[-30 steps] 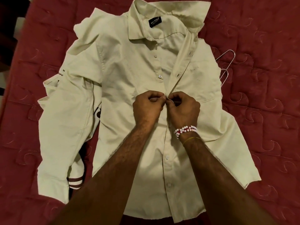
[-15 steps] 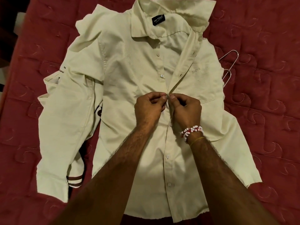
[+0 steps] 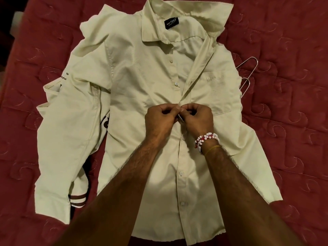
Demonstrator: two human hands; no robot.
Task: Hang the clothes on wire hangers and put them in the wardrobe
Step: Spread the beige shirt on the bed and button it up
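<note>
At the red quilt's [image 3: 284,139] centre, left hand [image 3: 160,118] and right hand [image 3: 197,119] still pinch the cream shirt [image 3: 142,77] at its placket, drawn tighter together; buttoning looks unfinished, hanging waits.

The shirt [image 3: 145,96] is matt, pale woven cloth, lightly creased, with small glossy plastic-looking buttons [image 3: 176,84]. The bedspread [image 3: 287,121] is quilted red cloth with stitched swirls. The hangers [image 3: 247,71] are thin shiny metal wire.

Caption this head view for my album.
Left hand and right hand pinch a cream shirt spread on a red quilt.
</note>
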